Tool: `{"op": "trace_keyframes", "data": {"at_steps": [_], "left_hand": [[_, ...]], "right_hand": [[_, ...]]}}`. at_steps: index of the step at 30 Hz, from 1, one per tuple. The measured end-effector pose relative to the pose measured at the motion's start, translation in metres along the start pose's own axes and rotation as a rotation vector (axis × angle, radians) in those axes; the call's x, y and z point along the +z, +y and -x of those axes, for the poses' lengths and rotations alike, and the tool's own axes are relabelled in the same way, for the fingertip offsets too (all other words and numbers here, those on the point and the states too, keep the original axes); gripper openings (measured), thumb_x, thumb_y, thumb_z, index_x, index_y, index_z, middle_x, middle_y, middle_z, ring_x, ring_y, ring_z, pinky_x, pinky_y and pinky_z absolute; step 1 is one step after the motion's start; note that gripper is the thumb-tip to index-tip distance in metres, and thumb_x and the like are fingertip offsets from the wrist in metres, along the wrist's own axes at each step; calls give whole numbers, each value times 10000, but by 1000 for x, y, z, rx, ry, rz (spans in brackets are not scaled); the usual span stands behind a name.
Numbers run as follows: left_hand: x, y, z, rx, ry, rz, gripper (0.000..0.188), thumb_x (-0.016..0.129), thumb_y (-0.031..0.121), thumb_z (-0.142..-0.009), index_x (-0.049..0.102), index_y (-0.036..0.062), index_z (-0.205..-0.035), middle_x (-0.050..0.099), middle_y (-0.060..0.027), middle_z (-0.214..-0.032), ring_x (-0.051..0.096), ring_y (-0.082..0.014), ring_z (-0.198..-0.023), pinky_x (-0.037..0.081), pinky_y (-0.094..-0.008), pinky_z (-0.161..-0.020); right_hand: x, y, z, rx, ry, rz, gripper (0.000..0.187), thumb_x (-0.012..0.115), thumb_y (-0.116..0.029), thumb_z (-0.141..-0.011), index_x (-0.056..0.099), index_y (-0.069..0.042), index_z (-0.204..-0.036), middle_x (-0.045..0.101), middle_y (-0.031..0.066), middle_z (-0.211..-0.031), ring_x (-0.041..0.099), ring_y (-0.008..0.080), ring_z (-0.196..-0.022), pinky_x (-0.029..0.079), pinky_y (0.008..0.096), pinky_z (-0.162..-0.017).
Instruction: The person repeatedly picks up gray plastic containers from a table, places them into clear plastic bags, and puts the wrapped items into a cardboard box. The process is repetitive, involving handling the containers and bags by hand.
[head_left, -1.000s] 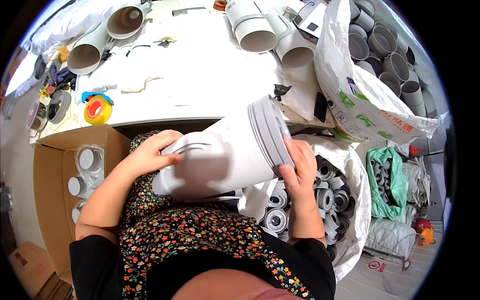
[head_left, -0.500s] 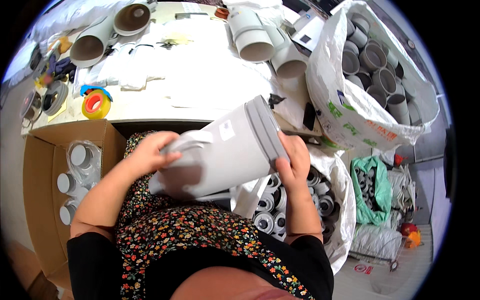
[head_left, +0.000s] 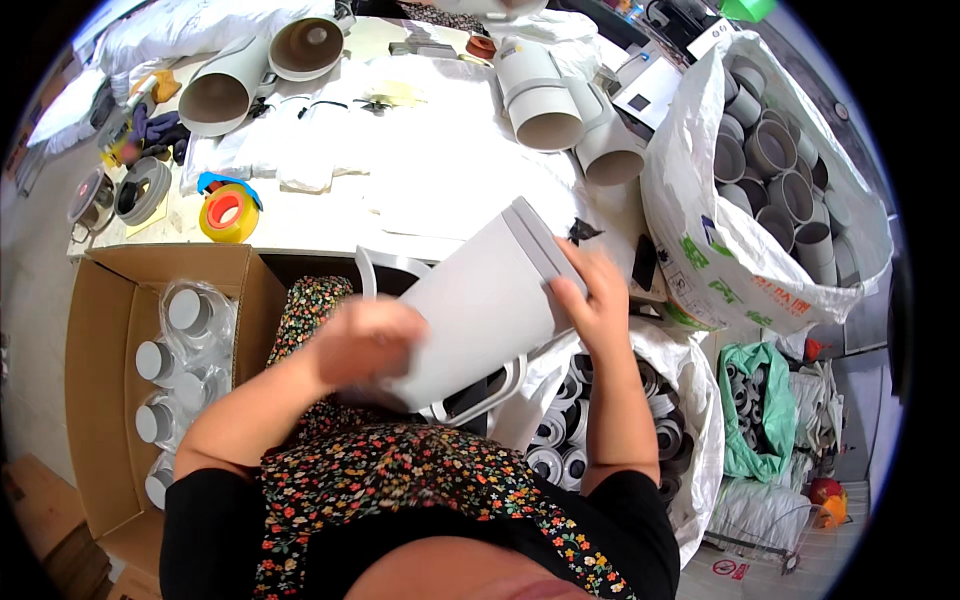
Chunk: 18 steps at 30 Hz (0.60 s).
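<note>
A large light-grey plastic jug (head_left: 480, 300) lies tilted over my lap, its wide rimmed end up to the right. My right hand (head_left: 592, 298) grips that rim, thumb on the near side and fingers behind. My left hand (head_left: 365, 345) is at the jug's lower left end, smeared by motion, so its fingers cannot be made out. A curved handle (head_left: 385, 262) stands out from the jug's far side. Below the jug, a pale loop (head_left: 490, 400) shows; whether it belongs to the jug I cannot tell.
Left stands a cardboard box (head_left: 105, 350) with grey-capped containers. The table (head_left: 330, 225) holds yellow tape (head_left: 230, 212) and grey cylinders (head_left: 540, 105). A white sack (head_left: 690, 235) of grey cups stands right; another sack (head_left: 705, 390) with round parts and a green bag (head_left: 735, 440) lie below.
The jug has turned in my hands: its handle now points away, and the label is out of sight. My left hand has moved off the handle side toward the jug's lower end. The view has shifted slightly.
</note>
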<state>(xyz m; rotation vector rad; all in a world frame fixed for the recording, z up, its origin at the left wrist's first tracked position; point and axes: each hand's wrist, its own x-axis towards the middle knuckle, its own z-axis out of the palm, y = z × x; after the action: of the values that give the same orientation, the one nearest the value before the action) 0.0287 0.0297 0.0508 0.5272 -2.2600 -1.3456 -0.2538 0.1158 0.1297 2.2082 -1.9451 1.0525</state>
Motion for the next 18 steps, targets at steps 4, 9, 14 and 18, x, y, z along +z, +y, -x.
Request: {"op": "trace_keyframes", "data": {"at_steps": [4, 9, 14, 18], "left_hand": [[-18, -115, -1, -493, 579, 360, 416, 470, 304, -927, 475, 6, -1218, 542, -111, -1152, 530, -193, -1029, 446, -325, -848], [1, -49, -34, 5, 154, 639, 700, 325, 544, -919, 373, -39, -1303, 434, -168, -1323, 385, -235, -1254, 270, -360, -1063], [28, -58, -44, -82, 35, 635, 689, 347, 555, -914, 390, -2, -1317, 461, -133, -1303, 402, -214, -1226, 286, -324, -1026], [24, -45, -47, -141, 1, 557, 718, 370, 567, -901, 369, -14, -1324, 448, -131, -1313, 385, -208, -1232, 275, -334, -1032]], "right_hand": [[-3, 10, 21, -183, 48, -58, 475, 639, -349, -728, 625, -3, -1053, 635, 131, -876, 574, 273, -728, 446, 350, -682], [-5, 7, 34, -327, 75, -163, 511, 602, -449, -770, 622, -14, -1035, 611, 136, -821, 571, 274, -707, 441, 363, -616], [-3, 60, 2, 45, 9, -1031, 413, 441, -319, -910, 619, 52, -943, 615, 165, -934, 591, 232, -793, 474, 344, -730], [68, 115, -85, 187, -70, -273, 234, 611, -102, -813, 622, -8, -1027, 564, 106, -1086, 527, 222, -1033, 427, 276, -841]]}}
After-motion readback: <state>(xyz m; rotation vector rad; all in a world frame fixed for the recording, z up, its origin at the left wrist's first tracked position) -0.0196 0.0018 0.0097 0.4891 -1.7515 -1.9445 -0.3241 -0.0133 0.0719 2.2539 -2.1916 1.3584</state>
